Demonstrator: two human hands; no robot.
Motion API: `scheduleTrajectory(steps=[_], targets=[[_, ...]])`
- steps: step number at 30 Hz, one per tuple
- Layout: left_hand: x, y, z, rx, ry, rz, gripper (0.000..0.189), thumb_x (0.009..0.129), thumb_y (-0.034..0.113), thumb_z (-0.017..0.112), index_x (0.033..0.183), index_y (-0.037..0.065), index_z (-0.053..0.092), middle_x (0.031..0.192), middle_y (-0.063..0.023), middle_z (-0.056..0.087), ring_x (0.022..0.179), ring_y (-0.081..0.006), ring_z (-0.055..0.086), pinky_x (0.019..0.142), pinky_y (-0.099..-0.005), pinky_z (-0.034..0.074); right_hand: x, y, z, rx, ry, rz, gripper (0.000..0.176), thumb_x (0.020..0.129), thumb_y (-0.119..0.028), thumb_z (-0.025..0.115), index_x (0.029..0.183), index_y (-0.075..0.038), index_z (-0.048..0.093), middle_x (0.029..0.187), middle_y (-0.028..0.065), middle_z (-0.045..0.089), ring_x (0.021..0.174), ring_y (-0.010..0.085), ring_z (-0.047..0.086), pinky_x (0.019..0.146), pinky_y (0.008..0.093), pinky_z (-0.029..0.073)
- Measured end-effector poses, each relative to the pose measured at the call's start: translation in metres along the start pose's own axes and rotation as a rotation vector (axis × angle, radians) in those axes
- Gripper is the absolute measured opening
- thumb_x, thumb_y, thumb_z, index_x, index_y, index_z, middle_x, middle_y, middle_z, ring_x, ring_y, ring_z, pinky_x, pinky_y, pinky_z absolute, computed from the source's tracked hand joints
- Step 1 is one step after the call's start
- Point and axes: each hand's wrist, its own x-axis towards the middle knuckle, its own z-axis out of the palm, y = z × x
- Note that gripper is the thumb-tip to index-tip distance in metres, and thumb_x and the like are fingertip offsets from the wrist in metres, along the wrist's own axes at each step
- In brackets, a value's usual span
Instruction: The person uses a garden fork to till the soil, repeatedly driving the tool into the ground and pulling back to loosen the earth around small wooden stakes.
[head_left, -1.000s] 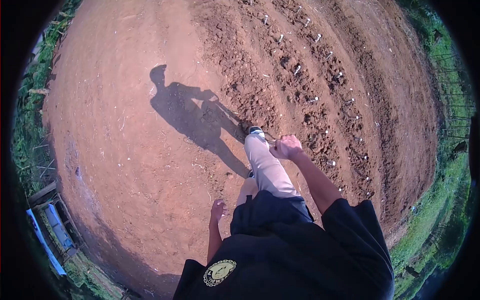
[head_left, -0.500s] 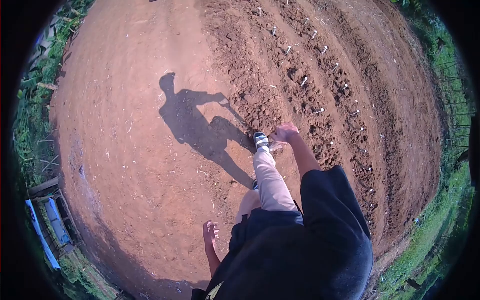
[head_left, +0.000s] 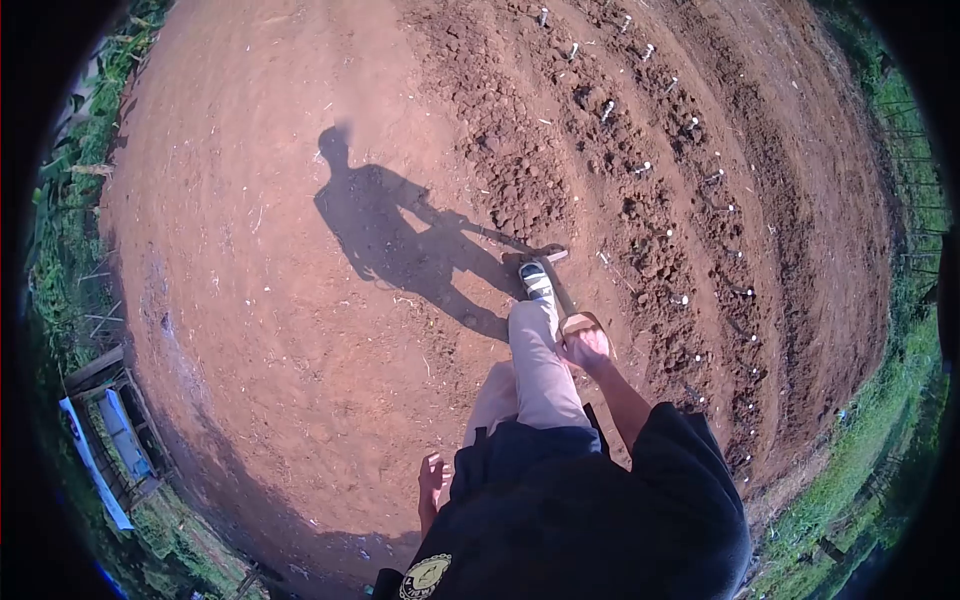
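My right hand is closed around the wooden handle of what looks like a hoe. The tool slants down past my shoe, its head at the ground just beyond the toes, at the edge of the dug soil. Shadow and foreshortening blur the exact shape of that head. My left hand hangs low by my left side with nothing in it, fingers loosely bent and apart. Loose reddish clods lie in front of the tool.
Rows of dug pits with short pale-topped stakes curve along the right. Smooth bare earth stretches left, carrying my shadow. Green plants border the plot; a wooden frame with blue pieces stands lower left.
My right hand, with the hoe, has come back toward my body and lower in view. The tool's head now shows by my shoe. My view has shifted slightly; my left hand stays at my side.
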Motion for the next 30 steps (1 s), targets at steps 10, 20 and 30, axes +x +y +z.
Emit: scheduleTrajectory(steps=[10,20,30], targets=[[0.013,0.034,0.015,0.286,-0.199,0.005,0.031,0.087,0.024,0.045,0.114,0.010,0.045,0.094,-0.0120,0.059,0.073,-0.0179,0.059,0.061,-0.0298,0.047,-0.187,0.008,0.112,0.090,-0.154,-0.032,0.024,0.077,-0.031,0.049,0.064,-0.012,0.056,0.065,0.0069,0.058,0.061,0.0221,0.057,0.059,0.0346,0.042],[0.066,0.006,0.116,0.114,-0.106,0.040,0.027,0.091,0.022,0.042,0.114,0.008,0.045,0.090,-0.0094,0.060,0.077,-0.0153,0.058,0.065,-0.0269,0.046,-0.280,0.066,0.319,0.186,-1.287,0.428,0.037,0.080,-0.038,0.043,0.091,-0.010,0.064,0.092,0.0133,0.063,0.087,0.0261,0.061,0.074,0.0408,0.044],[-0.021,-0.101,0.094,0.280,-0.147,-0.170,0.031,0.085,0.019,0.051,0.113,0.008,0.046,0.085,-0.0125,0.062,0.071,-0.0185,0.061,0.061,-0.0308,0.050,-0.237,0.078,0.246,0.120,-1.434,0.406,0.048,0.077,-0.043,0.039,0.110,-0.013,0.057,0.117,0.0108,0.053,0.108,0.0248,0.051,0.091,0.0416,0.036]])
